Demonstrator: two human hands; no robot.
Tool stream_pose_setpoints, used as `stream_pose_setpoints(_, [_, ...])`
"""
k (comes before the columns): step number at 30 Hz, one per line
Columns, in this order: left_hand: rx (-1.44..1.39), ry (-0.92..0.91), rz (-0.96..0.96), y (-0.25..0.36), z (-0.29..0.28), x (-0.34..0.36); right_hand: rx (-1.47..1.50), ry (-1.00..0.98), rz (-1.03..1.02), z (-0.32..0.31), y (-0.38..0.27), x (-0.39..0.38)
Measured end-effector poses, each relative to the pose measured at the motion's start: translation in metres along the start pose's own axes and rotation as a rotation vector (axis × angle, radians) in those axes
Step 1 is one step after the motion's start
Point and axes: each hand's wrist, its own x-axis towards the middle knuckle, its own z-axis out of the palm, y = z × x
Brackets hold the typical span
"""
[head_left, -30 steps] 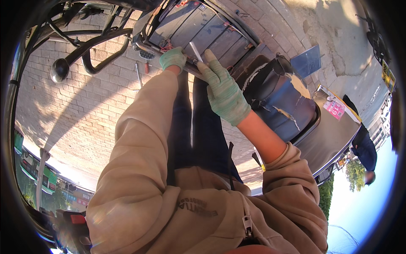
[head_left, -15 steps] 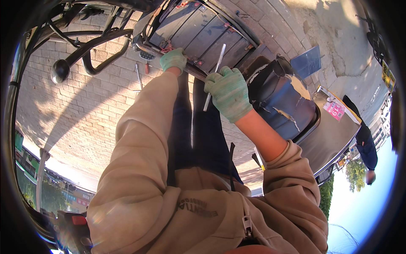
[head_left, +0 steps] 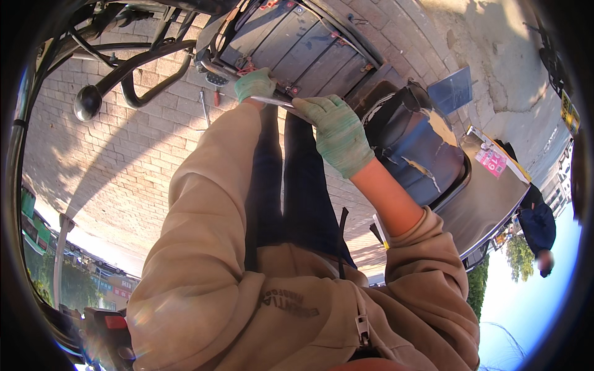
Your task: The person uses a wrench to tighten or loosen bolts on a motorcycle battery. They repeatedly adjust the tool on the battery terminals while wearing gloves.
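Note:
In a green-stained work glove, my right hand is closed around a thin silver metal rod. The rod points left, and its far end reaches the wrist of my left hand. That left hand, gloved the same way, is curled at the near edge of a vehicle's dark slatted floor. Its fingertips are hidden, so whatever it grips does not show. Close to its left is a black pedal. A red-handled tool and a long metal wrench lie on the bricks below.
Right of my right hand is a black seat with torn covering. A blue panel stands beyond it. Black bars and a ball-ended lever fill the upper left. Another person in dark clothes is at the far right.
The rod has swung from nearly upright to pointing left toward my left wrist. My right hand has turned and shifted slightly right with it. My left hand stays at the floor edge.

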Motion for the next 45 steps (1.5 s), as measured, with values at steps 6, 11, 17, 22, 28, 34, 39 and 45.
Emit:
stream_pose_setpoints(6, [-0.007, 0.003, 0.012, -0.001, 0.000, -0.001, -0.215, -0.019, -0.095, -0.007, 0.001, 0.000])
stream_pose_setpoints(11, [-0.007, 0.003, 0.006, -0.001, -0.001, -0.002, 0.034, 0.139, -0.021, -0.001, -0.010, -0.002])
stream_pose_setpoints(17, [0.012, 0.040, 0.064, -0.005, 0.003, -0.003, 0.215, 0.148, 0.171, 0.009, -0.012, -0.002])
stream_pose_setpoints(22, [0.014, 0.036, 0.057, -0.003, 0.004, -0.004, -0.159, -0.104, -0.072, -0.003, 0.004, -0.003])
stream_pose_setpoints(28, [-0.005, 0.044, 0.021, 0.002, -0.002, -0.007, -0.252, -0.013, -0.039, -0.010, -0.002, -0.009])
stream_pose_setpoints(34, [-0.022, 0.020, 0.027, 0.000, -0.003, -0.008, -0.032, 0.101, 0.143, 0.002, -0.011, -0.008])
stream_pose_setpoints(39, [-0.008, 0.043, 0.052, -0.001, -0.002, -0.008, 0.163, -0.020, 0.126, 0.004, -0.008, -0.006])
stream_pose_setpoints(45, [-0.172, 0.035, 0.088, -0.002, -0.004, -0.018, -0.224, -0.028, -0.100, -0.006, 0.001, -0.002])
